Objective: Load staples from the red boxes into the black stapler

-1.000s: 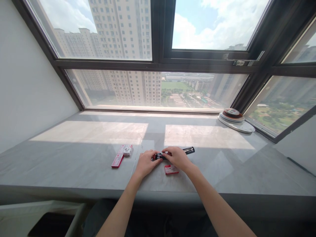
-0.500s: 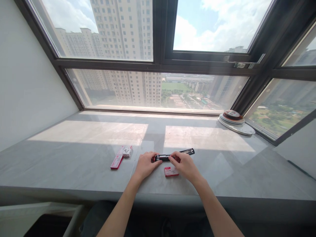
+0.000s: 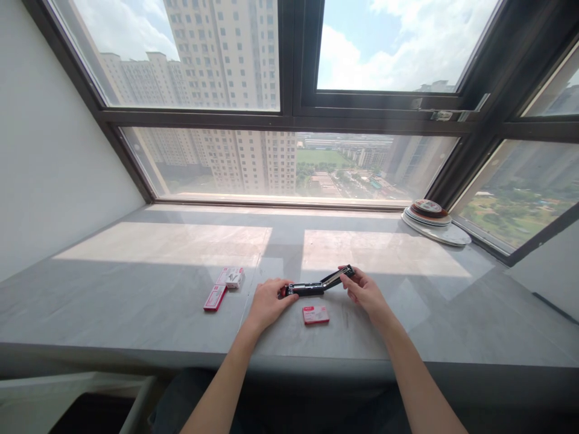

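Observation:
A black stapler [image 3: 310,289] lies opened out on the grey sill, its two arms joined near the middle. My left hand [image 3: 270,301] grips its left end, thumb in front and fingers behind. At the raised right end of the stapler, my right hand [image 3: 365,291] holds the tip between thumb and fingers. Just in front of the stapler lies a red and white box [image 3: 315,315]. Left of my left hand are a small white box [image 3: 234,278] and a red-edged box [image 3: 215,298], close together.
A stack of round plates or discs [image 3: 434,223] stands at the back right, by the window frame [image 3: 289,120]. The sill's front edge [image 3: 136,348] runs across below my forearms. A pale container [image 3: 76,383] is at the lower left.
My right hand has moved right, from the stapler's middle to its far arm, and taken hold there. That arm is now tilted up more. My left hand has stayed in place.

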Available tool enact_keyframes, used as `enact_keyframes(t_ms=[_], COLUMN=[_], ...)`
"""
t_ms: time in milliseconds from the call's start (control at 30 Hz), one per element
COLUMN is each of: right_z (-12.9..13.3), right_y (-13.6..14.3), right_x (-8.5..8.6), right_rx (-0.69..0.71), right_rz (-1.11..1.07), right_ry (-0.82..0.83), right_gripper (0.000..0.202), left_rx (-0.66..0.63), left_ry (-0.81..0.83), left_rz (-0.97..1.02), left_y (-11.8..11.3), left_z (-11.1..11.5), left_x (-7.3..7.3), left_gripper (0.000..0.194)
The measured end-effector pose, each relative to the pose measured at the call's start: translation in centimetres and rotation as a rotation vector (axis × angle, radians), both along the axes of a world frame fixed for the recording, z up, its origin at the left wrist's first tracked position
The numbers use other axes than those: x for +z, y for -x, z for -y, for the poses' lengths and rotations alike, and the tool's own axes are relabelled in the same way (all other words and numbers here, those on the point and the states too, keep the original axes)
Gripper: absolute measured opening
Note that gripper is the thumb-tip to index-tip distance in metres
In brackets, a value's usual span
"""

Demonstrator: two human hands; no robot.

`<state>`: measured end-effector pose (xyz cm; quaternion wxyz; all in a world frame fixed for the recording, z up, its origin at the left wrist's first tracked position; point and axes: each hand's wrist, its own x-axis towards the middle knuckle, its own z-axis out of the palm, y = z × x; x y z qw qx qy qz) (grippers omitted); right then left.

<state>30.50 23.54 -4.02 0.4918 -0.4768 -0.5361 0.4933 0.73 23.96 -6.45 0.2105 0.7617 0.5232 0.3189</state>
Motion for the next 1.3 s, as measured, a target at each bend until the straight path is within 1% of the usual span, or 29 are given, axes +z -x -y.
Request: enact_keyframes(t_ms=[100, 233, 333, 467, 567, 667, 767, 833, 867, 933, 967, 1000, 1033, 1133, 1167, 1200, 1233, 1300], right_z=[-1.0, -2.1, -2.5, -2.8, -3.0, -2.9, -2.6, -2.3, -2.2, -2.0, -2.0, -2.1, -2.1, -2.2, -2.0, -1.7, -1.2, 0.2], right_y=[0.8, 2.0, 3.1, 4.9, 6.5, 8.2, 8.8, 8.2, 7.7, 6.2, 5.4, 4.6, 3.7, 1.4, 0.8, 0.3, -0.1, -0.5], right_x=[0.2, 0.6, 1.5, 2.4, 2.5, 2.4, 2.5, 2.8, 2.9, 2.7, 2.4, 2.0, 1.5, -0.3, -0.8, -1.3, -1.8, -2.5], right_rx=[0.037, 0.081, 0.108, 0.161, 0.198, 0.217, 0.261, 0.301, 0.309, 0.262, 0.215, 0.164, 0.119, 0.043, 0.031, 0.023, 0.019, 0.026], right_rz=[0.019, 0.136, 0.261, 0.411, 0.567, 0.761, 0.864, 0.88, 0.883, 0.882, 0.872, 0.854, 0.827, 0.702, 0.643, 0.574, 0.498, 0.333], right_ry=[-0.072, -0.182, -0.256, -0.294, -0.329, -0.371, -0.394, -0.401, -0.398, -0.377, -0.361, -0.338, -0.308, -0.186, -0.145, -0.11, -0.075, 0.013], right_gripper=[0.055, 0.047, 0.038, 0.036, 0.031, 0.022, 0.016, 0.013, 0.015, 0.018, 0.02, 0.024, 0.028, 0.039, 0.043, 0.047, 0.051, 0.057], left_rx=[0.005, 0.002, 0.0, -0.005, 0.0, 0.025, 0.037, 0.04, 0.053, 0.079, 0.067, 0.02, -0.064, -0.397, -0.468, -0.499, -0.488, -0.392], left_ry=[0.003, 0.005, 0.007, 0.004, 0.005, 0.02, 0.021, 0.005, -0.006, -0.034, -0.053, -0.075, -0.096, -0.124, -0.116, -0.101, -0.085, -0.059], left_rz=[-0.002, 0.006, 0.01, 0.008, -0.012, -0.044, -0.068, -0.065, -0.053, -0.021, -0.007, -0.002, -0.009, -0.084, -0.109, -0.127, -0.134, -0.126], left_y=[0.0, -0.1, -0.1, 0.0, -0.1, -0.2, -0.1, -0.1, -0.1, -0.5, -0.9, -1.4, -2.0, -3.7, -4.0, -4.1, -4.0, -3.1], left_z=[0.0, 0.0, 0.1, 0.2, 0.3, 0.4, 0.4, 0.7, 0.9, 1.6, 2.0, 2.6, 3.2, 4.7, 5.0, 5.1, 5.2, 5.0], left_x=[0.0, 0.0, 0.1, 0.2, 0.3, 0.4, 0.4, 0.5, 0.6, 1.0, 1.3, 1.7, 2.0, 2.7, 2.8, 2.9, 3.0, 3.0], left_gripper=[0.027, 0.026, 0.026, 0.026, 0.028, 0.027, 0.027, 0.026, 0.026, 0.029, 0.03, 0.033, 0.038, 0.06, 0.065, 0.067, 0.066, 0.059])
